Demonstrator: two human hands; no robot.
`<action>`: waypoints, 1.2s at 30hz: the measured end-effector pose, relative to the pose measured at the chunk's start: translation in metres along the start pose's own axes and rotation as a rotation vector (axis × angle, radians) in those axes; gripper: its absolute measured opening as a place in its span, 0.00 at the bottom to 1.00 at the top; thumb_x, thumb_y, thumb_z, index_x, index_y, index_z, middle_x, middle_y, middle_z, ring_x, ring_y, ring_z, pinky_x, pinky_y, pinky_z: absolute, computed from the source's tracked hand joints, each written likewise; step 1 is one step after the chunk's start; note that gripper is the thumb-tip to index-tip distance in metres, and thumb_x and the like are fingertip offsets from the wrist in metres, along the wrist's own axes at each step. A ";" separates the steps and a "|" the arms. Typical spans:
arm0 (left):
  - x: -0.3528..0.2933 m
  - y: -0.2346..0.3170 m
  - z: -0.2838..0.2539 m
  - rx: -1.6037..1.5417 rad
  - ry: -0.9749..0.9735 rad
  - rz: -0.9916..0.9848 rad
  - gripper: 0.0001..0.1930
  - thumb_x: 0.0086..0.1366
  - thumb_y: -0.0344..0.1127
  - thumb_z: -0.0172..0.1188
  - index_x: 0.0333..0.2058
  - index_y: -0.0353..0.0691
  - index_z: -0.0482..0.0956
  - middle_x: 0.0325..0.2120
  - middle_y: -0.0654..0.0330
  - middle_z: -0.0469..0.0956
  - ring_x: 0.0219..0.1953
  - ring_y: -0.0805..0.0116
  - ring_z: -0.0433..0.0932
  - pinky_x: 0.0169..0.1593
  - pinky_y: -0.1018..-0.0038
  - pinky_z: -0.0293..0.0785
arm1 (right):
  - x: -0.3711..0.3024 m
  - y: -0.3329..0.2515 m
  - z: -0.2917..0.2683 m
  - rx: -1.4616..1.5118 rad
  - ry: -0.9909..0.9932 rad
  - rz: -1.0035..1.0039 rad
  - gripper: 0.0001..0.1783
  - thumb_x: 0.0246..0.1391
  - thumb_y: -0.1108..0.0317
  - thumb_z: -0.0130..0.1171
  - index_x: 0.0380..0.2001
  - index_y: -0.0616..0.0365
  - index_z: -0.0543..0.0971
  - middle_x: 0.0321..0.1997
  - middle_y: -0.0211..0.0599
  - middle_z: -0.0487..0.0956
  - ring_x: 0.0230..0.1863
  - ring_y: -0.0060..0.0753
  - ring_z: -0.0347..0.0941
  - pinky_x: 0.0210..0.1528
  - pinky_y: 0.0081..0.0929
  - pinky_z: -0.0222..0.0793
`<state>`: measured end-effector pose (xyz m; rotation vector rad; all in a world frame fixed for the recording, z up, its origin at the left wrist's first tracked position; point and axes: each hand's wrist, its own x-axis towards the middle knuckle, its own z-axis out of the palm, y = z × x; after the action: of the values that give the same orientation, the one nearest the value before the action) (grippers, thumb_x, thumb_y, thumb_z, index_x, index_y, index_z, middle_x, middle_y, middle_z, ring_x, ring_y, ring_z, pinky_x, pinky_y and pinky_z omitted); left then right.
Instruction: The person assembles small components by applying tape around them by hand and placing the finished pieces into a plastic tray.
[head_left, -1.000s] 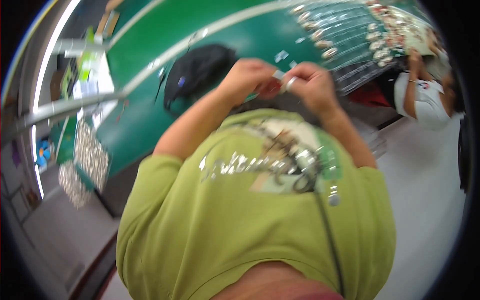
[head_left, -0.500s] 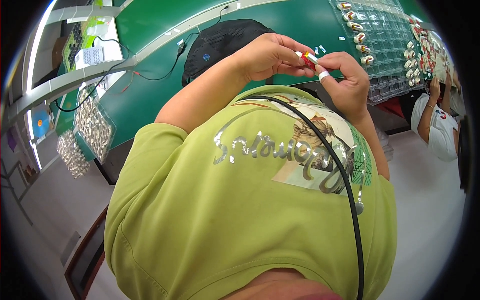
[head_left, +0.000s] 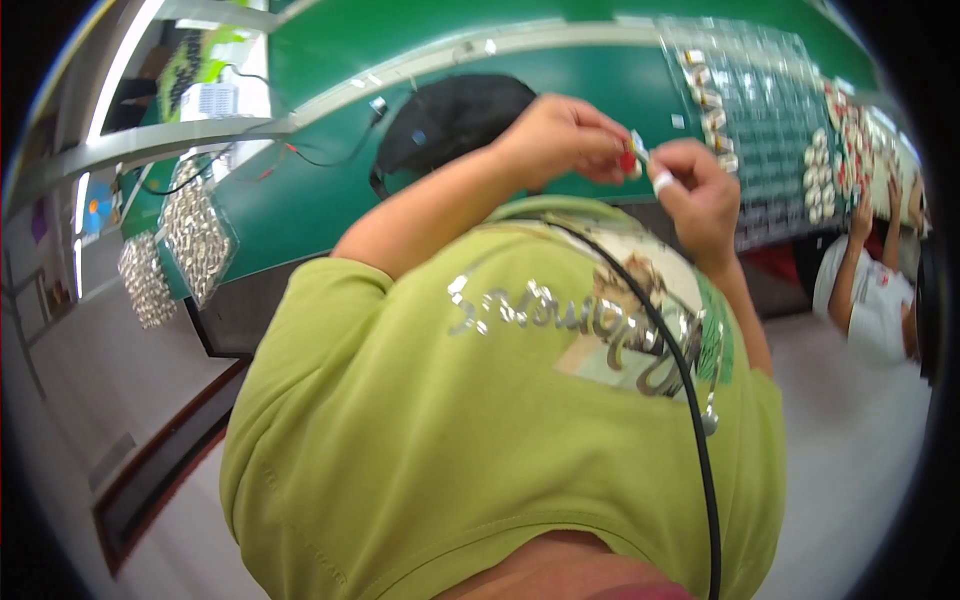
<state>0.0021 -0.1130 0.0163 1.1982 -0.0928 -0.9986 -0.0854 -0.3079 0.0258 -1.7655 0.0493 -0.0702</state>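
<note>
My left hand (head_left: 560, 135) and my right hand (head_left: 700, 195) meet above the green workbench (head_left: 330, 200), pinching one small part (head_left: 636, 155) between their fingertips. The part looks red and white with a pale tab; it is too small to tell more. Both forearms rise from my lime green shirt, which fills the lower half of the view. A black cable (head_left: 680, 380) runs down across my chest.
A black pouch (head_left: 445, 120) lies on the bench behind my left hand. Clear trays of small metal parts (head_left: 745, 110) cover the bench to the right. Bags of shiny parts (head_left: 195, 235) hang at the left end. Another person in white (head_left: 870, 290) reaches to the bench at far right.
The view has swung and the bench has shifted across the picture. My hands stay together on the small part, now a little lower and further right.
</note>
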 end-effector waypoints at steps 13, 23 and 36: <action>-0.023 0.000 -0.008 -0.043 0.035 0.051 0.11 0.56 0.28 0.60 0.38 0.28 0.79 0.30 0.50 0.81 0.29 0.64 0.82 0.34 0.74 0.81 | 0.007 0.000 0.020 0.085 -0.110 -0.046 0.05 0.48 0.83 0.58 0.30 0.65 0.76 0.32 0.32 0.75 0.33 0.18 0.72 0.37 0.15 0.69; -0.025 -0.001 -0.027 -0.183 0.035 0.010 0.09 0.57 0.28 0.60 0.36 0.30 0.78 0.29 0.51 0.81 0.27 0.65 0.82 0.32 0.75 0.81 | 0.020 -0.001 0.033 0.044 -0.164 -0.035 0.05 0.47 0.83 0.58 0.29 0.66 0.76 0.34 0.33 0.76 0.32 0.18 0.73 0.34 0.16 0.70; -0.028 -0.012 -0.029 -0.119 0.036 0.027 0.10 0.56 0.27 0.60 0.37 0.29 0.77 0.30 0.49 0.81 0.30 0.62 0.83 0.34 0.72 0.81 | 0.009 -0.002 0.044 -0.068 -0.128 -0.148 0.04 0.46 0.81 0.61 0.27 0.64 0.76 0.30 0.33 0.76 0.30 0.19 0.72 0.33 0.16 0.69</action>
<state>-0.0061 -0.0728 0.0072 1.1027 -0.0208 -0.9455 -0.0730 -0.2653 0.0197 -1.8355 -0.1739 -0.0632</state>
